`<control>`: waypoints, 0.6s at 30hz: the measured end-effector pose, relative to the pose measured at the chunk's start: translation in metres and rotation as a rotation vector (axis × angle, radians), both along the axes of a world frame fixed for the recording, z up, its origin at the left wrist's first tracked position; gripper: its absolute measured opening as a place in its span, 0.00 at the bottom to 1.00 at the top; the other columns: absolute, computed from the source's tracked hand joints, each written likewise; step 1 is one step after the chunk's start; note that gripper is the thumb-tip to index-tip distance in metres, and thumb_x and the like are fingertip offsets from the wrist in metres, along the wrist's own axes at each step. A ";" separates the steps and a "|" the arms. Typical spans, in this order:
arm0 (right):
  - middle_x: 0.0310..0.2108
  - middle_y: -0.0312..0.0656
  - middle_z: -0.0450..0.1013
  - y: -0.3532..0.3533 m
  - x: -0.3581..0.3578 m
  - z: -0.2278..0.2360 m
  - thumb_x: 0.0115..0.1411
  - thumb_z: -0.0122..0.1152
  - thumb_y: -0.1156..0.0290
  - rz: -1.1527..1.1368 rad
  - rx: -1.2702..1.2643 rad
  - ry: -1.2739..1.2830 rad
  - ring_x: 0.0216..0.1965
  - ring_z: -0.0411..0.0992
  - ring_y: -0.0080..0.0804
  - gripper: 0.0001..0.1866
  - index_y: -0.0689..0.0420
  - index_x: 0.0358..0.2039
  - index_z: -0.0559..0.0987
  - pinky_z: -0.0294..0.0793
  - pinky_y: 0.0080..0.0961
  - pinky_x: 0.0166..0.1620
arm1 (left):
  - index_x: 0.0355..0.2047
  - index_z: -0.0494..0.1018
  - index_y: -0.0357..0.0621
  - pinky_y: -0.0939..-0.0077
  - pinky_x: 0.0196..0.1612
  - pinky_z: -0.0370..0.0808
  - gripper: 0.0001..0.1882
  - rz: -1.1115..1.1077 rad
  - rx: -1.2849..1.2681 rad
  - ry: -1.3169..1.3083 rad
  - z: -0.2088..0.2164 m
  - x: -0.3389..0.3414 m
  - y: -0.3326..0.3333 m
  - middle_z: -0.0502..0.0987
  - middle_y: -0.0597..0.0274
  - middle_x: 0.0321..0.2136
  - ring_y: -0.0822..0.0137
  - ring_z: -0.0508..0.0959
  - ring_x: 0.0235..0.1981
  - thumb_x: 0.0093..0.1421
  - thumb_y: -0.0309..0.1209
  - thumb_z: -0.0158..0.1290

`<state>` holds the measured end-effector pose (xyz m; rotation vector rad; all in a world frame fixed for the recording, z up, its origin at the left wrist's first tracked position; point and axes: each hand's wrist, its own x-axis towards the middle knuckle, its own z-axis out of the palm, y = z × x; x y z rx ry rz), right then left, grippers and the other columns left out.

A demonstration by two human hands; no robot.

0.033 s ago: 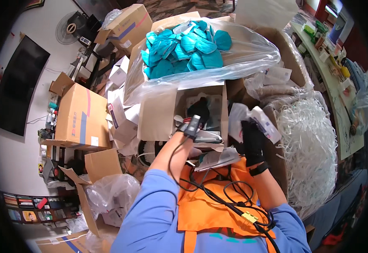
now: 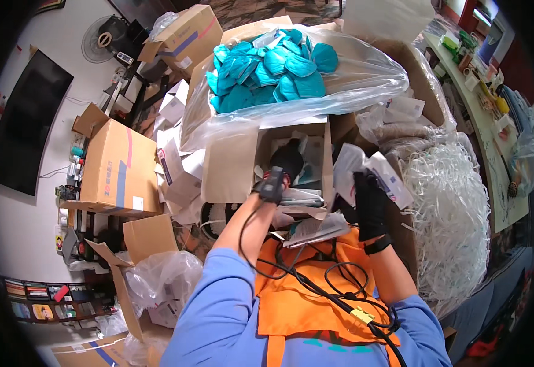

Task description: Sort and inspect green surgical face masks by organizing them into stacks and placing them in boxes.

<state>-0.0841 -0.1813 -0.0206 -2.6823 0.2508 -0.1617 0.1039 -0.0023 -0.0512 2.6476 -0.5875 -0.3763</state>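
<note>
My left hand (image 2: 287, 160), in a black glove with a small device strapped at the wrist, reaches down into an open cardboard box (image 2: 229, 168). Its fingers are partly hidden, pressed among flat clear packets (image 2: 314, 160) with something teal inside. My right hand (image 2: 371, 205), also black-gloved, is closed on white and clear printed plastic packets (image 2: 388, 178), held just right of the box. Beyond the box, a large clear bag (image 2: 364, 79) lies open with a heap of teal cup-shaped face masks (image 2: 273, 70).
White shredded filler (image 2: 444, 226) bulges from a bag at the right. Several white cartons (image 2: 180, 165) and a brown carton (image 2: 120, 168) stand at the left. Loose packets (image 2: 319, 231) lie close to my orange apron (image 2: 316, 287), where black cables (image 2: 340, 300) hang.
My left wrist has turned slightly and shifted a little left inside the box. The packets in my right hand have tilted a bit.
</note>
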 end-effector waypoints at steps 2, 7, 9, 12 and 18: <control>0.52 0.51 0.69 0.015 0.005 0.008 0.52 0.55 0.76 0.091 -0.132 -0.167 0.51 0.71 0.47 0.29 0.60 0.57 0.66 0.73 0.39 0.48 | 0.43 0.75 0.42 0.59 0.40 0.75 0.17 0.319 -0.271 -0.004 -0.029 0.013 0.043 0.78 0.43 0.35 0.50 0.79 0.37 0.56 0.36 0.51; 0.46 0.49 0.71 0.042 0.046 0.031 0.55 0.55 0.75 0.196 -0.138 -0.564 0.45 0.72 0.44 0.22 0.58 0.53 0.71 0.73 0.37 0.46 | 0.51 0.69 0.35 0.67 0.40 0.75 0.24 0.165 -0.655 0.051 0.064 -0.033 0.068 0.78 0.50 0.39 0.60 0.78 0.36 0.53 0.27 0.58; 0.41 0.48 0.73 0.076 0.072 0.065 0.55 0.56 0.73 0.254 -0.024 -0.680 0.40 0.73 0.44 0.19 0.56 0.49 0.75 0.74 0.37 0.43 | 0.59 0.61 0.35 0.69 0.42 0.75 0.30 -0.299 -0.501 -0.706 0.025 -0.040 0.091 0.76 0.52 0.43 0.62 0.77 0.39 0.56 0.26 0.56; 0.36 0.47 0.74 0.099 0.081 0.053 0.55 0.57 0.72 0.233 0.040 -0.666 0.37 0.74 0.44 0.15 0.55 0.45 0.77 0.74 0.37 0.38 | 0.64 0.52 0.38 0.70 0.53 0.69 0.29 0.405 -1.890 1.068 0.066 -0.064 0.062 0.76 0.57 0.44 0.62 0.75 0.46 0.63 0.26 0.47; 0.38 0.49 0.74 0.122 0.083 0.033 0.52 0.62 0.72 0.254 0.046 -0.436 0.42 0.73 0.45 0.18 0.57 0.45 0.76 0.74 0.35 0.41 | 0.61 0.57 0.37 0.70 0.55 0.68 0.25 0.229 -1.297 0.415 0.033 -0.061 0.067 0.70 0.55 0.52 0.66 0.71 0.51 0.67 0.36 0.42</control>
